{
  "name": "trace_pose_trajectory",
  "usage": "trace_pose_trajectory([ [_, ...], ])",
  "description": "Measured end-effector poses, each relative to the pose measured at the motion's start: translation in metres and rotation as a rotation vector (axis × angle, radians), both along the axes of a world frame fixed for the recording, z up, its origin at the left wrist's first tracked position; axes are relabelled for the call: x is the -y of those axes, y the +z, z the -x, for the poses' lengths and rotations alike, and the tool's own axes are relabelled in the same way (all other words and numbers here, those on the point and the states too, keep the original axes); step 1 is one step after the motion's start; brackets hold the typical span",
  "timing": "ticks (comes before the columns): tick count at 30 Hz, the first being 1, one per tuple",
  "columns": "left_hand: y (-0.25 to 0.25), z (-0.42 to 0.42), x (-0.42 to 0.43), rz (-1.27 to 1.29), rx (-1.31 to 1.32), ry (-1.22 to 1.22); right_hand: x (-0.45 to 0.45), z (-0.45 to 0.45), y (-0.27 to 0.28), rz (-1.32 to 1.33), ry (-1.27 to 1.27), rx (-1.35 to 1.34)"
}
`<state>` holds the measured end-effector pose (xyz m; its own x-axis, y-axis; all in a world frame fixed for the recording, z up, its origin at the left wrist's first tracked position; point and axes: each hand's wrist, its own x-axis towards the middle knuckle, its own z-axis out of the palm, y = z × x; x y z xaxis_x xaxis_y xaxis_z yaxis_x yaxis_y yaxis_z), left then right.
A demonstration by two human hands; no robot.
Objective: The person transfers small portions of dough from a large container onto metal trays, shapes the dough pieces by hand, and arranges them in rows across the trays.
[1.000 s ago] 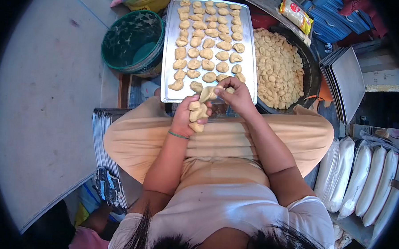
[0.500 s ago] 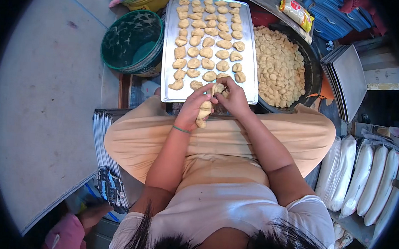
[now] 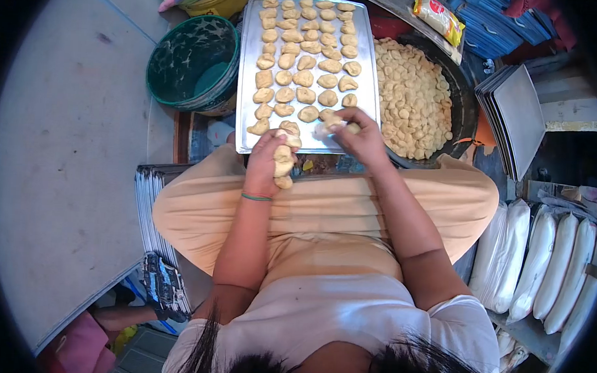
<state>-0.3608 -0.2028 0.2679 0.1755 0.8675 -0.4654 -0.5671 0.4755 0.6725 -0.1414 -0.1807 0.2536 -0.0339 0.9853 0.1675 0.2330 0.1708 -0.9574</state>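
My left hand [image 3: 262, 166] is closed around a lumpy strip of yellowish dough [image 3: 283, 162], whose lower end hangs below the fingers. At the near edge of the metal tray [image 3: 246, 84], my right hand [image 3: 366, 141] pinches a small dough piece [image 3: 332, 123], partly blurred by motion. Rows of flattened dough pieces [image 3: 304, 78] cover the tray, which lies just beyond my crossed legs. A further dough piece [image 3: 290, 127] sits on the tray right above my left fingers.
Right of the tray stands a black tub [image 3: 471, 101] heaped with dough pieces [image 3: 412, 101]. A green bucket [image 3: 158, 67] is at left. Stacked metal trays [image 3: 514, 122] and white filled plastic bags [image 3: 535, 263] line the right. Part of another person in pink [image 3: 81, 347] shows lower left.
My hands have come apart: the left moved left with the dough strip, while the right moved slightly right with a small dough piece. The whole view shifted slightly.
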Motion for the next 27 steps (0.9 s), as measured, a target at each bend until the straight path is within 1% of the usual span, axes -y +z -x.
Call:
trace_pose_trajectory([
  [1, 0.001, 0.006, -0.001, -0.001, 0.016, 0.026, 0.0, 0.008, -0.003, -0.108, 0.047, 0.099],
  [2, 0.0, 0.015, -0.002, -0.041, 0.042, -0.037, 0.001, 0.015, -0.004, -0.153, 0.071, 0.235],
  [5, 0.001, 0.017, -0.004, -0.058, -0.007, -0.059, 0.001, 0.034, -0.015, -0.122, 0.119, 0.567],
  [6, 0.001, 0.015, -0.004, -0.047, -0.004, -0.062, 0.002, 0.035, -0.008, -0.085, 0.13, 0.638],
  [8, 0.0, 0.009, -0.002, -0.02, 0.007, -0.066, 0.009, 0.032, 0.006, -0.017, 0.057, 0.43],
  [9, -0.001, 0.007, -0.002, -0.029, 0.037, -0.111, 0.012, 0.029, 0.012, 0.018, 0.021, 0.33],
  [11, -0.004, -0.001, 0.0, -0.043, 0.104, -0.202, 0.013, 0.022, 0.027, -0.042, 0.15, 0.165],
  [12, -0.007, -0.009, 0.001, -0.023, 0.14, -0.2, 0.014, 0.019, 0.031, -0.073, 0.213, 0.08],
  [15, -0.011, -0.026, 0.003, -0.061, 0.135, -0.239, 0.017, 0.007, 0.024, 0.3, 0.177, 0.037],
  [16, -0.012, -0.029, 0.003, -0.063, 0.021, -0.235, 0.015, 0.005, 0.012, 0.099, 0.048, 0.107],
  [19, -0.031, -0.022, 0.0, -0.022, -0.108, -0.275, 0.01, -0.011, -0.009, 0.206, 0.027, 0.254],
  [20, -0.032, -0.024, -0.001, -0.024, -0.094, -0.272, 0.009, -0.015, -0.028, 0.004, 0.036, 0.325],
  [23, -0.019, -0.029, -0.004, -0.012, -0.07, -0.253, 0.021, -0.001, -0.004, 0.025, -0.154, 0.493],
  [25, -0.006, -0.034, -0.004, 0.022, -0.079, -0.232, 0.02, 0.001, -0.013, -0.017, -0.194, 0.467],
  [27, -0.021, -0.03, -0.003, 0.04, -0.018, -0.221, 0.02, 0.0, -0.018, -0.052, -0.187, 0.445],
])
